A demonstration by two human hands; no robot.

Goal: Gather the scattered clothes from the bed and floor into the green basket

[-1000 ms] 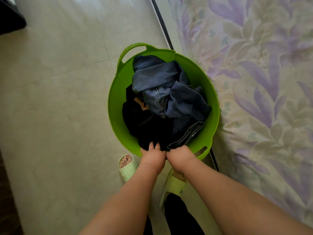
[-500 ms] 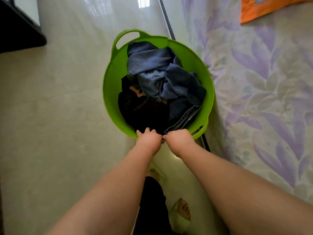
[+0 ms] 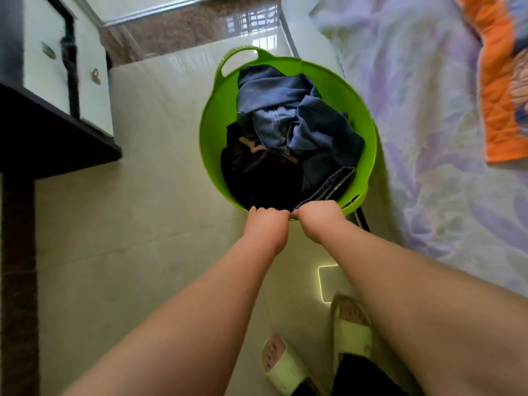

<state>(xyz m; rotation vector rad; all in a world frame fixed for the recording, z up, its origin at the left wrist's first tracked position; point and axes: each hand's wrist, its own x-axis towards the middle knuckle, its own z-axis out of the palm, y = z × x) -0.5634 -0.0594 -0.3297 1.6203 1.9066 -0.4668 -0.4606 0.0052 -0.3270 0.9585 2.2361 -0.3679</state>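
The green basket (image 3: 213, 144) stands on the tiled floor beside the bed. Inside it lie blue jeans (image 3: 288, 115) on top of a black garment (image 3: 263, 181). My left hand (image 3: 267, 227) and my right hand (image 3: 320, 221) sit side by side on the basket's near rim, fingers curled over the edge and gripping it. The fingertips are hidden inside the rim.
The bed (image 3: 428, 124) with a purple floral sheet runs along the right, with an orange quilt (image 3: 503, 81) on it. A dark cabinet top (image 3: 48, 138) and white drawers (image 3: 57, 61) stand at the left. My feet in pale slippers (image 3: 351, 330) are below.
The basket has slid forward along the floor, away from my feet, with both hands holding its near rim. My arms have stretched out, and the cabinet and orange quilt have come into view.
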